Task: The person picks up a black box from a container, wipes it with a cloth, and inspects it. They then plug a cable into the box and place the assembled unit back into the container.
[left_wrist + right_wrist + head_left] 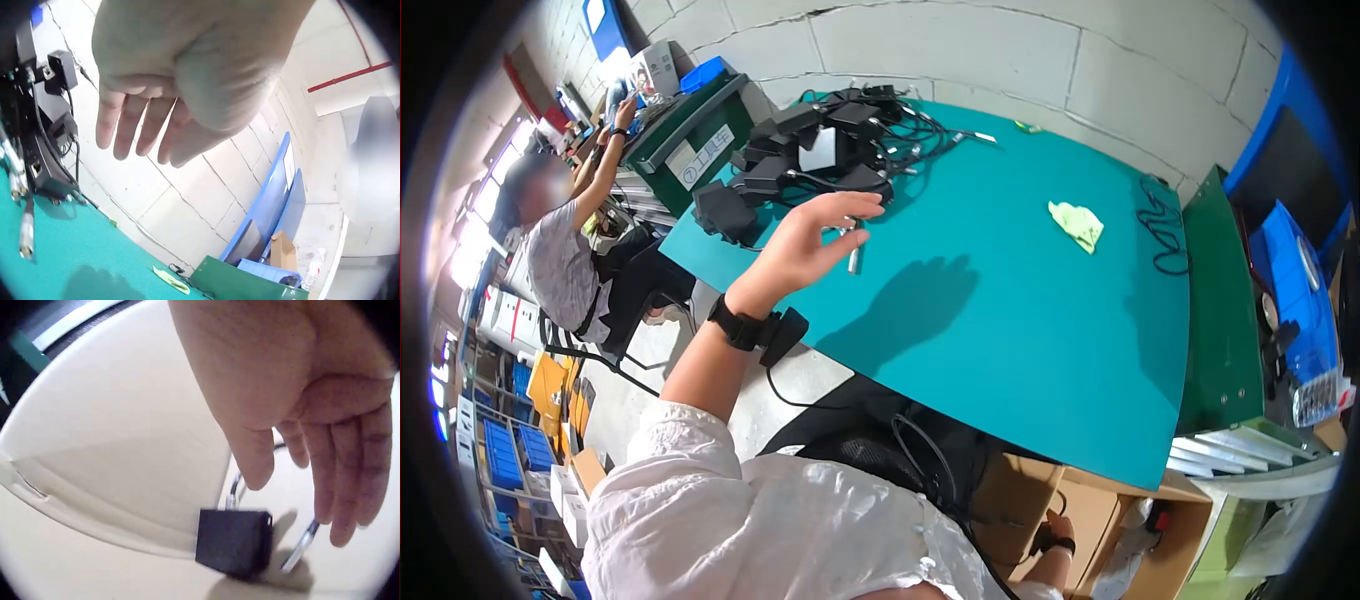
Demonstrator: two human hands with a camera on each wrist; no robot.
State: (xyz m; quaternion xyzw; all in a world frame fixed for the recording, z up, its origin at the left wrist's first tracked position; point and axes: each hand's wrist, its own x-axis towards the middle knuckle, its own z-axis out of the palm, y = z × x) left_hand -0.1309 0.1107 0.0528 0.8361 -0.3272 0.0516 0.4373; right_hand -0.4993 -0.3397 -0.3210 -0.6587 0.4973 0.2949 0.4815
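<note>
My left hand (805,240) hovers over the teal table (1020,340) with fingers extended, and the left wrist view shows nothing in its palm. A metal plug (855,258) shows beside its thumb in the head view. Close by lies a heap of black adapter-like boxes (765,177) with cables and metal plugs. My right hand (1056,535) is down inside a cardboard box (1190,490). In the right wrist view its fingers hang loosely straight above a small black box (232,542) with a cable. A metal plug (300,547) shows just below the fingertips; part of the cable is hidden behind the hand.
A yellow-green cloth (1077,226) and a coiled black cable (1162,228) lie on the table's right side. Beyond that edge stand a green cabinet (1225,330) and a blue bin (1300,290). Another person (565,240) sits at the left. A block wall (960,50) backs the table.
</note>
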